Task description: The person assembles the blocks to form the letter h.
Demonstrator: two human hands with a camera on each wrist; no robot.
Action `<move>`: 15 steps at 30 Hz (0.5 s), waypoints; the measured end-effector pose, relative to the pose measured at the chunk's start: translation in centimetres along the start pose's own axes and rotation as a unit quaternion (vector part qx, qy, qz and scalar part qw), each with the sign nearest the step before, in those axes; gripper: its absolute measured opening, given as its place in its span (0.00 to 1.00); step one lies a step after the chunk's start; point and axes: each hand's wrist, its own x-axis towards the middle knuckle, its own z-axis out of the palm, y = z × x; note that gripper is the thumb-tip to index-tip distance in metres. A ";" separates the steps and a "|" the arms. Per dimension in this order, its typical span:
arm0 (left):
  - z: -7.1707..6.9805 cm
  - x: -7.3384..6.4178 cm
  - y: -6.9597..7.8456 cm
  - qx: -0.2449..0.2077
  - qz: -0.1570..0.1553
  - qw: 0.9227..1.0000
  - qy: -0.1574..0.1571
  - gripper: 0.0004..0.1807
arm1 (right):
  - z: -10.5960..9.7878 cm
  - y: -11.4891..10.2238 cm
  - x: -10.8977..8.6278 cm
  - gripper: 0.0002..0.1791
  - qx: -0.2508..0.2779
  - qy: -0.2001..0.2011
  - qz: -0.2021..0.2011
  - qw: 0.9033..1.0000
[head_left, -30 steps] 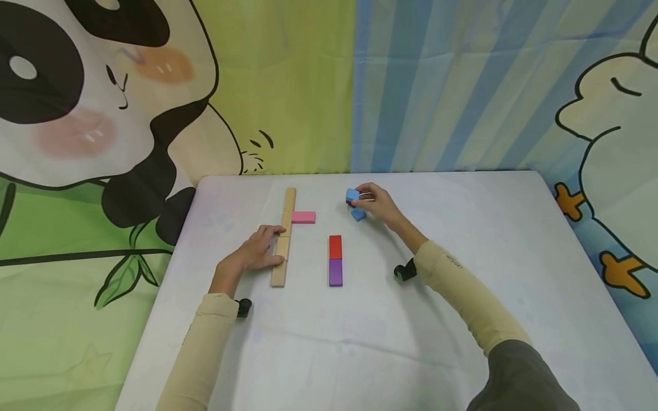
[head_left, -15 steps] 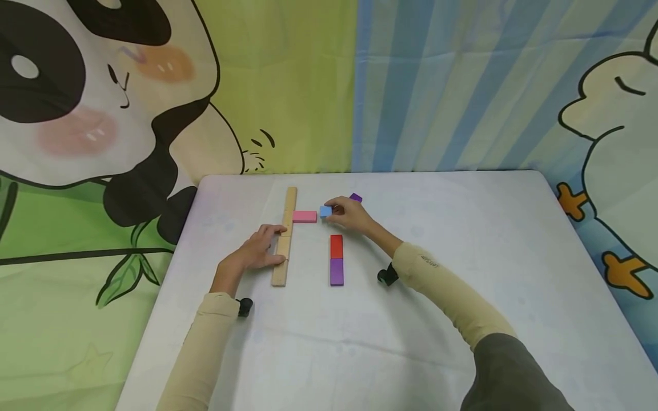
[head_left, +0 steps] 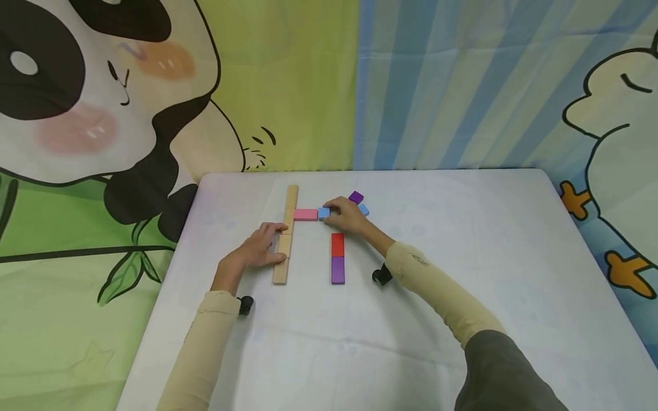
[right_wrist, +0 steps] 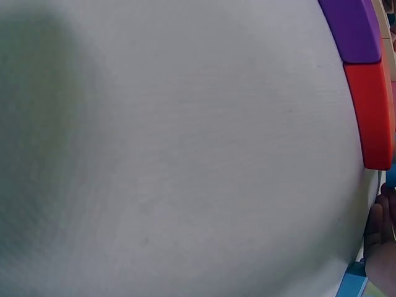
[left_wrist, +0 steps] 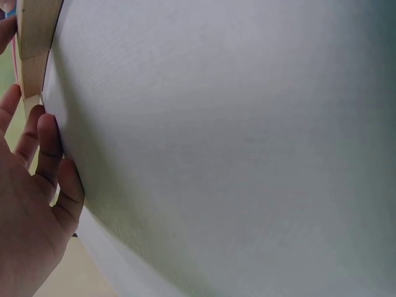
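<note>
A row of plain wooden blocks runs front to back on the white table. My left hand rests against its left side, thumb and fingertips touching the wood; in the left wrist view its fingers look relaxed. A pink block juts right from the row. At its right end my right hand pinches a small blue block between thumb and fingers. Behind that hand lie a purple block and another blue block.
A red block and a long purple block lie end to end in front of the right hand. The white table extends to both sides. Printed curtains hang behind it.
My right hand has carried the blue block left from the loose blocks to the end of the pink block. My left hand has stayed at the wooden row.
</note>
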 end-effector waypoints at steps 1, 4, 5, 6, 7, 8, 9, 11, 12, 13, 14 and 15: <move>0.0 0.0 0.0 0.000 0.001 1.000 0.001 0.41 | 0.0 0.0 0.0 0.22 -0.004 0.000 0.001 1.000; 0.0 0.0 -0.1 0.002 0.001 1.000 0.004 0.41 | 0.0 0.0 0.1 0.22 -0.007 0.001 0.001 1.000; 0.0 0.1 -0.1 0.002 0.001 1.000 0.005 0.41 | 0.0 0.0 0.2 0.22 -0.007 0.001 0.001 1.000; 0.0 0.1 -0.1 0.002 0.001 1.000 0.005 0.40 | 0.0 -0.1 0.2 0.23 -0.007 0.001 0.000 1.000; 0.1 0.1 -0.1 0.001 0.001 1.000 0.005 0.40 | 0.0 -0.1 0.2 0.22 -0.008 0.001 -0.002 1.000; 0.1 0.1 -0.1 0.001 0.000 1.000 0.005 0.40 | 0.0 -0.1 0.2 0.22 -0.009 0.001 -0.003 1.000; 0.1 0.1 -0.1 0.001 -0.001 1.000 0.004 0.41 | 0.0 0.0 0.2 0.22 -0.010 0.000 -0.004 1.000; 0.1 0.1 -0.1 0.000 -0.003 1.000 0.003 0.41 | 0.0 0.0 0.2 0.22 -0.014 -0.002 -0.006 1.000; 0.1 0.1 -0.1 -0.001 -0.006 1.000 0.001 0.41 | 0.1 0.1 0.2 0.22 -0.015 -0.003 -0.006 1.000; 0.1 0.2 0.0 -0.002 -0.007 1.000 0.000 0.41 | 0.1 0.1 0.2 0.22 -0.015 -0.005 -0.005 1.000; 0.1 0.2 0.0 -0.002 -0.008 1.000 0.000 0.41 | 0.1 0.1 0.2 0.22 -0.015 -0.006 -0.004 1.000; 0.1 0.2 0.0 -0.002 -0.009 1.000 -0.001 0.41 | 0.2 0.2 0.3 0.22 -0.015 -0.007 -0.004 1.000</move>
